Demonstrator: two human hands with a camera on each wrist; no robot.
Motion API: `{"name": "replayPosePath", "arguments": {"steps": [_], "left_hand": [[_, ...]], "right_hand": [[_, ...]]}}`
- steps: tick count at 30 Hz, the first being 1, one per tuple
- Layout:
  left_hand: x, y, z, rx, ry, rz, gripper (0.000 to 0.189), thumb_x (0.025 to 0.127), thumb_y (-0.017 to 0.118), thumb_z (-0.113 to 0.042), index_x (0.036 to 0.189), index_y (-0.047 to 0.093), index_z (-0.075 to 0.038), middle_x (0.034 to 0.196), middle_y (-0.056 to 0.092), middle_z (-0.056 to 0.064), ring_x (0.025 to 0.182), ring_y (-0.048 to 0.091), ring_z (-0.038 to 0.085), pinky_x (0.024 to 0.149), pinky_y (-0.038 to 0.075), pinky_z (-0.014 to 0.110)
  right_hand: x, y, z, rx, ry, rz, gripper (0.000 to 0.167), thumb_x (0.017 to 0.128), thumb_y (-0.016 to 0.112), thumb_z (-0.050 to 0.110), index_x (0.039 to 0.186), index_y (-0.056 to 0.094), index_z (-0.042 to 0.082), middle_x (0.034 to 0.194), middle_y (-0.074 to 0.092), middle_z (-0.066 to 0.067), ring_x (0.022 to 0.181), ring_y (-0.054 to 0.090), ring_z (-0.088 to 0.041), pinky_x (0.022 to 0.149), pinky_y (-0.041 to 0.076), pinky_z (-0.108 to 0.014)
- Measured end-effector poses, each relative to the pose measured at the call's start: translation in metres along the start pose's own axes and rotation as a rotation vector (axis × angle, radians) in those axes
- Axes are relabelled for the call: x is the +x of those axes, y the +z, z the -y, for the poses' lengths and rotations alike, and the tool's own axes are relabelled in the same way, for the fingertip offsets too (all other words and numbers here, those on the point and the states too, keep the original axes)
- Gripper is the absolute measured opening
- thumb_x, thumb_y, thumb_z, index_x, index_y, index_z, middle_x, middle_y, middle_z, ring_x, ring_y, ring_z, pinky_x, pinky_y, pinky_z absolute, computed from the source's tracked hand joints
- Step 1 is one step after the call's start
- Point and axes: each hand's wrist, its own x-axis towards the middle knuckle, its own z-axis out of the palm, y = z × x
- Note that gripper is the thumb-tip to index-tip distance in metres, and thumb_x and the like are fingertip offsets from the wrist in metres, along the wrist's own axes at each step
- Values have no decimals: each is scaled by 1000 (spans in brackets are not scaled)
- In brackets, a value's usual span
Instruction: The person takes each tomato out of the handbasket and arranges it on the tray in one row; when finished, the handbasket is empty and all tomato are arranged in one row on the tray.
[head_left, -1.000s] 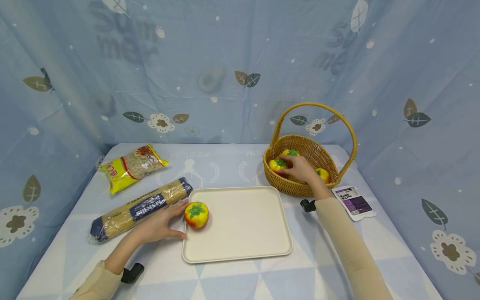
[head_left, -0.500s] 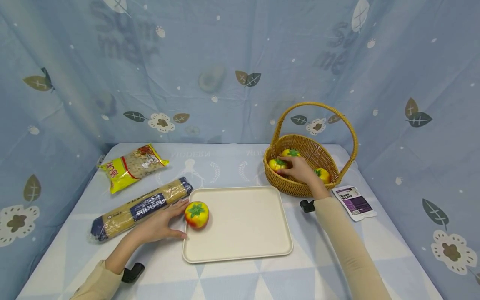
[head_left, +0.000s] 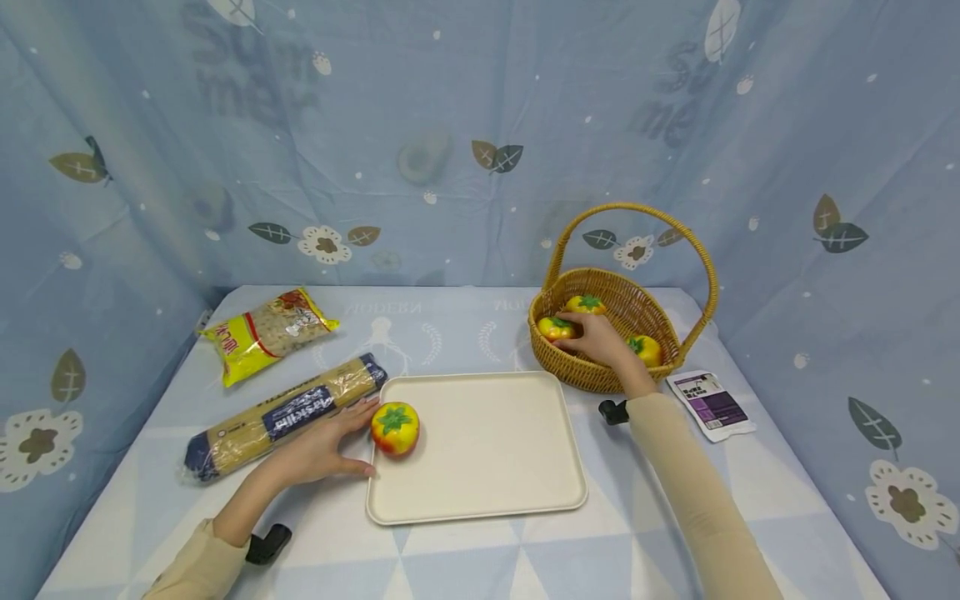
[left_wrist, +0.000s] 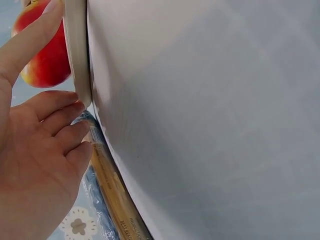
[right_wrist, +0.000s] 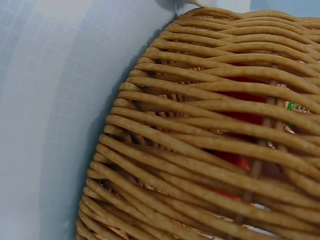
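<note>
My right hand [head_left: 602, 340] reaches into the wicker basket [head_left: 573, 371] and grips a yellow-and-red persimmon [head_left: 553, 329] with a green leafy top. Two more persimmons lie in the basket, one behind [head_left: 585, 305] the gripped one and one at the right [head_left: 647, 351]. Wicker fills the right wrist view, with red showing through its gaps; the fingers are hidden there. My left hand [head_left: 318, 450] rests at the left edge of the cream tray [head_left: 487, 454], its fingers extended and thumb spread. Beside it on the tray sits another persimmon [head_left: 395, 430], its red side [left_wrist: 50, 60] visible in the left wrist view.
A long pasta packet [head_left: 281, 421] lies left of the tray, just behind my left hand. Farther back is a yellow snack bag [head_left: 270, 332]. A white-and-purple packet [head_left: 709, 405] lies right of the basket. The basket's tall handle [head_left: 630, 208] arches above my right hand.
Hardly anything differs. The right hand keeps its grip inside the basket, and the left hand stays at the tray's edge; the whole head view has shifted very slightly.
</note>
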Motion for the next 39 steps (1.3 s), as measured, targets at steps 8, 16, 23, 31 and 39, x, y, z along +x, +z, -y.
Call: {"name": "replayPosePath", "arguments": {"steps": [8,16,23,31,39], "left_hand": [[0,0,0,-5,-1,1,102,70,81,-48,146,36,3,150,30,24,137,27,45,110,22,62],[1,1,0,-4,-9,9,102,69,82,-46,146,36,2,152,29,21,138,26,43,111,22,59],[1,0,0,-6,-16,9,102,69,83,-45,147,36,1,152,29,22,138,26,44,110,22,60],[1,1,0,-8,-3,1,103,70,81,-48,147,35,2,151,30,23,138,27,44,110,23,60],[1,1,1,-7,-6,5,103,69,80,-49,146,36,3,151,30,23,138,26,44,111,23,59]], "right_hand": [[-3,0,-2,-1,-38,-5,55,86,74,21,135,56,4,131,57,-22,121,51,-37,104,41,-50],[-5,-1,-4,-28,-51,-8,55,87,74,19,136,55,5,132,56,-22,122,50,-39,104,41,-51],[-10,-4,-1,-43,-51,-29,56,86,75,25,135,57,8,127,59,-22,117,54,-38,101,43,-51],[-17,-12,5,-47,-60,-52,60,85,75,32,137,56,9,127,59,-22,115,56,-38,98,46,-51],[-21,-17,13,-21,-53,-81,62,84,76,34,137,55,8,127,60,-22,113,57,-37,96,48,-50]]}}
